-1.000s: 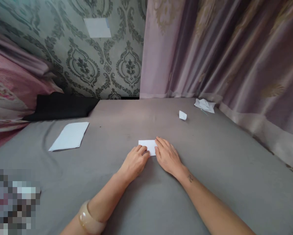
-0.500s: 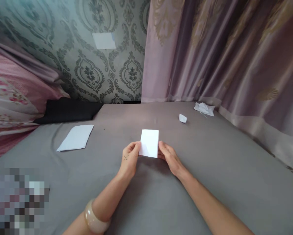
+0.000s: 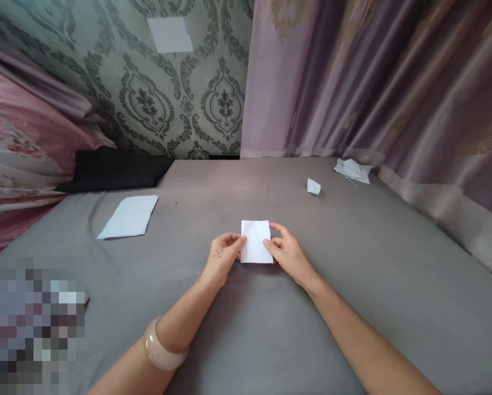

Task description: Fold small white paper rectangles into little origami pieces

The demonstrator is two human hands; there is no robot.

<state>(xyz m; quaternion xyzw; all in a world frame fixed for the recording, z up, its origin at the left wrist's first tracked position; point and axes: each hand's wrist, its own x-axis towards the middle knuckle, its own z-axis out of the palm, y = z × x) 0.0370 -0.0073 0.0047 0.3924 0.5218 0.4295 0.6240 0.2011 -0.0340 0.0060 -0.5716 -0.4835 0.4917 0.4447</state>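
Head view: the left hand (image 3: 221, 254) and right hand (image 3: 292, 254) pinch a small white paper (image 3: 255, 244), fingers (image 3: 238, 243) closed on its sides, partly hidden behind it.

Soft muted light, held paper (image 3: 255, 249) brightest, lower-left corner pixelated, edges stretched

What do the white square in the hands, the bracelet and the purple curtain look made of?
White square: likely matte paper, by thin, crisp edges.
Bracelet: polished stone or plastic, by bright highlights; unclear which.
Purple curtain: probably satiny fabric, by sheen and folds.
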